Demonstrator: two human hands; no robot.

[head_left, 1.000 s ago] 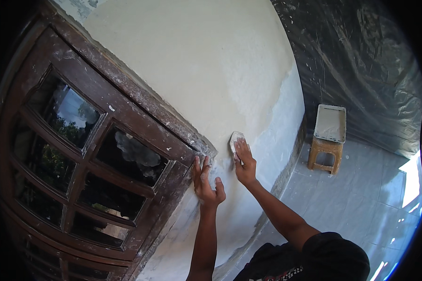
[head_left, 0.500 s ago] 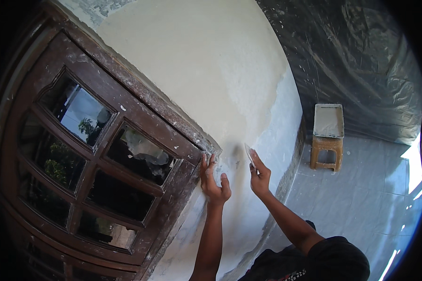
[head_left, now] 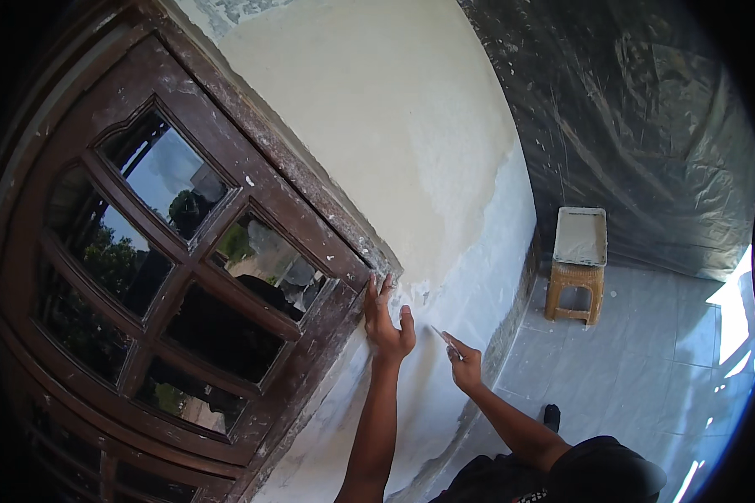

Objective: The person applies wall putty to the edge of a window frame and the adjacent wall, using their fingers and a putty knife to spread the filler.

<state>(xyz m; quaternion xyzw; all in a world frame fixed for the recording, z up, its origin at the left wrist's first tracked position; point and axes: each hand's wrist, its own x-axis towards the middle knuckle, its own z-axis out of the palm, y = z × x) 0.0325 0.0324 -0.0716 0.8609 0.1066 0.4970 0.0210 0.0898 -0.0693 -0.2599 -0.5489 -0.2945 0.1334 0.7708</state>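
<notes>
My left hand (head_left: 389,329) is open, its fingertips against the lower corner of the brown wooden window frame (head_left: 344,289) and its thumb apart near the wall. In my right hand (head_left: 466,365) is a putty knife (head_left: 441,339), seen nearly edge-on. Its thin, pale blade points up and left, close to the plastered wall (head_left: 411,159); whether it touches cannot be told. Around both hands the wall is patchy, with whitish filler (head_left: 413,293) by the frame's corner and beige plaster higher up.
A tray of pale paste (head_left: 580,238) sits on a tan plastic stool (head_left: 575,295) at the right. Behind it hangs dark plastic sheeting (head_left: 621,126). Grey tiles (head_left: 646,335) cover the floor. Glass panes (head_left: 168,176) fill the window at left.
My right hand has moved down the wall with the putty knife, whose blade now leans more to the left. My left hand stays at the frame's corner. The view has shifted slightly.
</notes>
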